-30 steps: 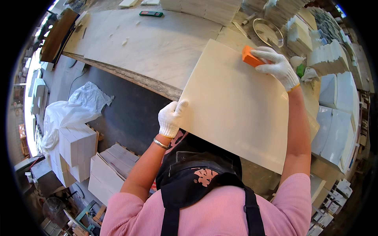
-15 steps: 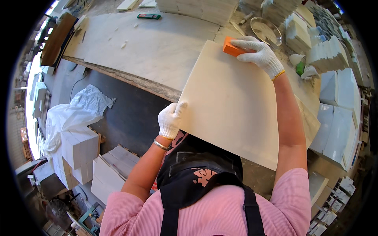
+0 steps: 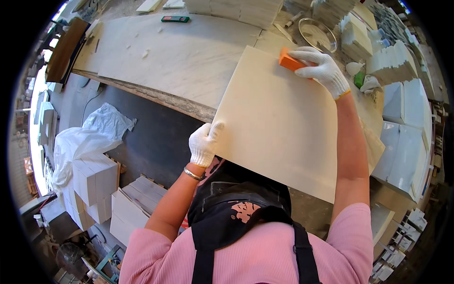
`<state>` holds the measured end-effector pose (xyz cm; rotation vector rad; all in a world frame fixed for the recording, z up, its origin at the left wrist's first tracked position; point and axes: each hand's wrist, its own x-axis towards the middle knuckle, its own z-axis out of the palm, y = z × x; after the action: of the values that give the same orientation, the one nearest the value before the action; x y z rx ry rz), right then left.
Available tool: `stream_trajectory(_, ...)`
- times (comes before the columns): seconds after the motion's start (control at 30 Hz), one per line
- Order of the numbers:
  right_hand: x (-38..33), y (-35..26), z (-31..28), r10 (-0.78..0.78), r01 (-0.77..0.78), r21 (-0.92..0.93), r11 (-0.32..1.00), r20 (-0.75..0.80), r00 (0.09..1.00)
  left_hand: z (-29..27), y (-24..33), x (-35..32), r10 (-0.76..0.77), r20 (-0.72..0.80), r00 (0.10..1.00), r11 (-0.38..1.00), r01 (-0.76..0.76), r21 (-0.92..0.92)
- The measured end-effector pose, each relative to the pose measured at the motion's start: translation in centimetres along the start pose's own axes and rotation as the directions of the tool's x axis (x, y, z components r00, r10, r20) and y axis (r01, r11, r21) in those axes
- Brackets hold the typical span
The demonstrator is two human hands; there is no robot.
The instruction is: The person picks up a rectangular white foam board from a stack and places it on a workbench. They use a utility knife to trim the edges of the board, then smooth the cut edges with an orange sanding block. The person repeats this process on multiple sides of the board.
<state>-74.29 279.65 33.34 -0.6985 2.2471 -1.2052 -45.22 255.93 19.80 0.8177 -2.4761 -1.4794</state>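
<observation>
A large cream stone slab point(image 3: 279, 118) lies tilted in front of me, its near corner sticking out past the table edge. My left hand point(image 3: 204, 144), in a white knit glove, grips the slab's left edge near the lower-left corner, thumb on top and fingers out of sight beneath. My gloved right hand point(image 3: 324, 71) is closed around an orange block point(image 3: 291, 59), which rests on the slab's face near the far edge. The block looks like a sanding block, though its underside is hidden.
The slab lies over a pale stone-topped table point(image 3: 175, 61) bearing a green-and-red tool point(image 3: 175, 19). A round metal tray point(image 3: 318, 35), a green bottle point(image 3: 360, 79) and tile stacks point(image 3: 392, 64) stand at the far right. White-wrapped blocks point(image 3: 94, 177) sit on the floor at left.
My right hand has slid the orange block a little rightward and nearer along the slab's far edge. My left hand keeps its hold on the slab's left edge.
</observation>
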Motion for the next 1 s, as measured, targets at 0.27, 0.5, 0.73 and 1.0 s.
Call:
stream_trajectory(0.27, -4.4, 3.5, -3.9, 0.001, -0.007, -0.114, 0.993, -0.054, 0.999, 0.0, 0.1, 0.0, -0.006, 0.016, 1.000, 1.000, 0.006, 0.013)
stream_trajectory(0.5, -6.8, 5.0, -5.6, 0.001, -0.016, -0.115, 0.993, -0.134, 0.991, 0.1, -0.1, 0.0, 0.010, -0.002, 1.000, 0.999, -0.010, 0.045)
stream_trajectory(0.73, 1.6, -0.9, 1.7, -0.076, 0.075, -0.055, 0.996, -0.004, 0.997, -0.1, 0.3, 0.0, -0.013, -0.001, 1.000, 1.000, 0.013, -0.027)
stream_trajectory(1.0, -7.6, 5.6, -6.3, 0.012, -0.028, -0.139, 0.990, -0.119, 0.993, -0.2, 0.0, 0.0, 0.008, 0.013, 1.000, 0.999, -0.009, 0.041)
